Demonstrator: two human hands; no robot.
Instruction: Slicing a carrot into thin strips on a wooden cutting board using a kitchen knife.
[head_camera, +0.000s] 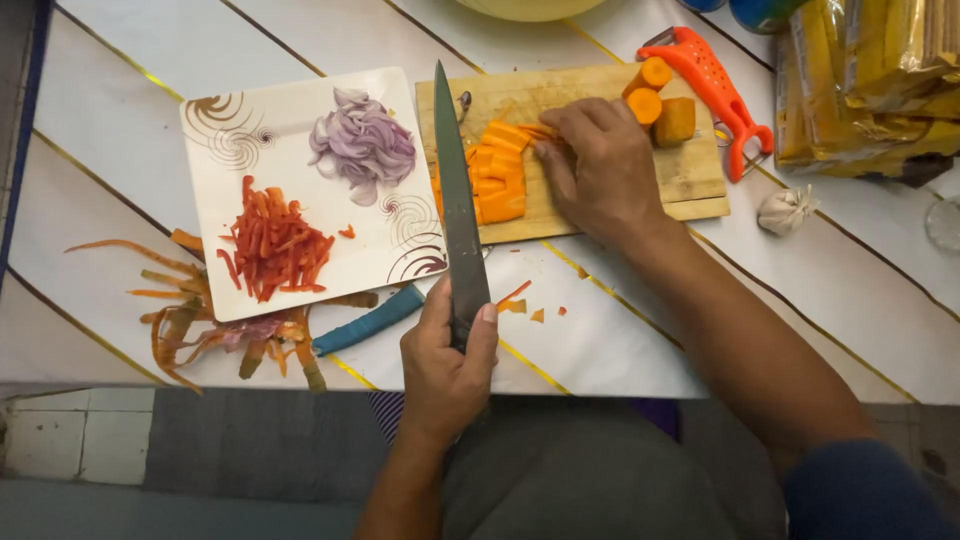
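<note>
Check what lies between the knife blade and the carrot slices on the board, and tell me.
Nothing visible does. The left hand holds the knife with its blade along the cutting board's left edge, just beside the carrot slices. The right hand rests on the slices from the far side, not in the gap.

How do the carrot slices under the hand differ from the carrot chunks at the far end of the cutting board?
The carrot slices are thin flat slabs lying stacked and overlapping; the carrot chunks are thick round stubs, still uncut lengthwise. The right hand rests its fingertips on the slices, while the chunks lie untouched beside the orange peeler. The slices sit mid-board near the knife held in the left hand; the chunks sit at the corner. Both are orange and on the wooden cutting board.
</note>
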